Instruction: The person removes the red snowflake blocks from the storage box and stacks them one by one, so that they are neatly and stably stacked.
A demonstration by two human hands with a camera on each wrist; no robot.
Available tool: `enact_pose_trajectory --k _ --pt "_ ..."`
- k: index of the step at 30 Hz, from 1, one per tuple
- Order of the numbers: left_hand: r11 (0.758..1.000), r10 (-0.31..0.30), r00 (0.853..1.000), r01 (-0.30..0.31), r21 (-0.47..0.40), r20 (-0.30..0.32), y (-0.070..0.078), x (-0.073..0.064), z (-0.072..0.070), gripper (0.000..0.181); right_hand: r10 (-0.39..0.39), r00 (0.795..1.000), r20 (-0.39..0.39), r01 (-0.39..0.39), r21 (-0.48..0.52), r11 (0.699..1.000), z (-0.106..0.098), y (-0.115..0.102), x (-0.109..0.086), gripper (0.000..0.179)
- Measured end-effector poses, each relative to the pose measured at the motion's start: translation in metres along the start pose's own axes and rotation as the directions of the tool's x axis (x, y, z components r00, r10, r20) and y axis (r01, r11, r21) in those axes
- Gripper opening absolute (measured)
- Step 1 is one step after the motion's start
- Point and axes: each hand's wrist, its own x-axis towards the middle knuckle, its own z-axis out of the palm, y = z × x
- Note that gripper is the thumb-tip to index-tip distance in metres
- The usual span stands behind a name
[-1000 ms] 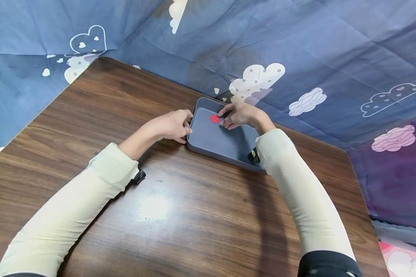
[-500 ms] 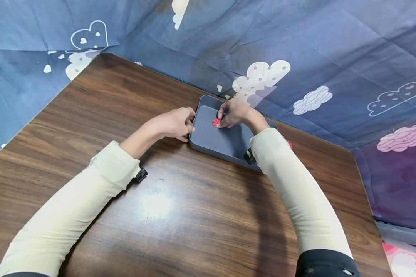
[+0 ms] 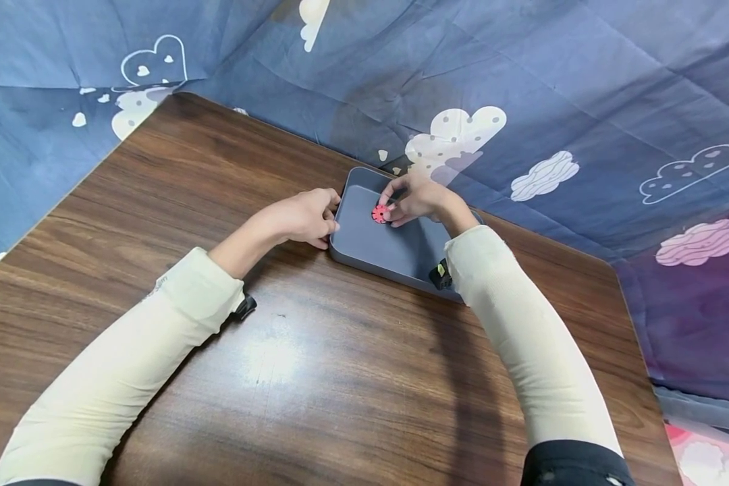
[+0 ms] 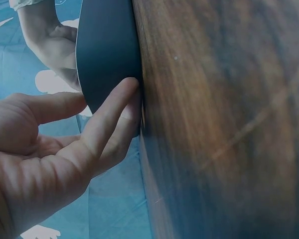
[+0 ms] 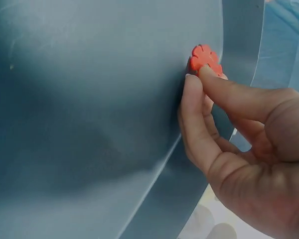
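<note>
A grey shallow tray (image 3: 370,246) lies on the wooden table near the curtain. My left hand (image 3: 306,217) holds its left end; in the left wrist view, the thumb is at the rim and the other fingers (image 4: 114,109) lie against the outer wall. Over the tray floor, my right hand (image 3: 416,200) pinches a small red notched disc (image 5: 204,57) by its edge between thumb and index finger. Its petal-like outline faces the right wrist camera. In the head view the same disc (image 3: 379,214) sits at the fingertips, tilted up.
The brown wooden table (image 3: 340,378) spreads in front of the tray. A blue patterned curtain (image 3: 364,81) hangs right behind the tray and table edge. My right sleeve (image 3: 492,270) covers the tray's right end in the head view.
The right thumb and index finger have taken hold of the red disc and tilted it up from the tray floor. A red spot beyond the right sleeve is now hidden. The left hand stays put.
</note>
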Motion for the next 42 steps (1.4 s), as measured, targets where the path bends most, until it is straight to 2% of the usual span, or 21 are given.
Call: enact_pose_trajectory --k 6,23,28,42 --pt "1.000 0.007 1.000 -0.007 -0.009 0.008 0.000 0.000 0.000 0.059 0.012 1.000 -0.028 -0.009 0.109 0.994 -0.010 0.004 -0.007 0.020" --pt "1.000 0.006 1.000 -0.006 -0.017 0.011 0.001 0.001 0.001 0.059 0.018 0.999 -0.047 -0.011 0.129 0.992 -0.042 0.016 -0.040 0.022" --pt "1.000 0.003 1.000 -0.002 -0.018 0.014 0.001 0.000 0.000 0.059 0.041 0.997 -0.069 -0.032 0.122 0.992 -0.053 0.023 -0.052 0.021" --pt "0.999 0.019 0.999 -0.018 -0.034 0.028 0.000 0.000 0.000 0.060 0.090 0.989 -0.117 -0.090 0.011 0.996 -0.090 0.054 -0.087 0.028"
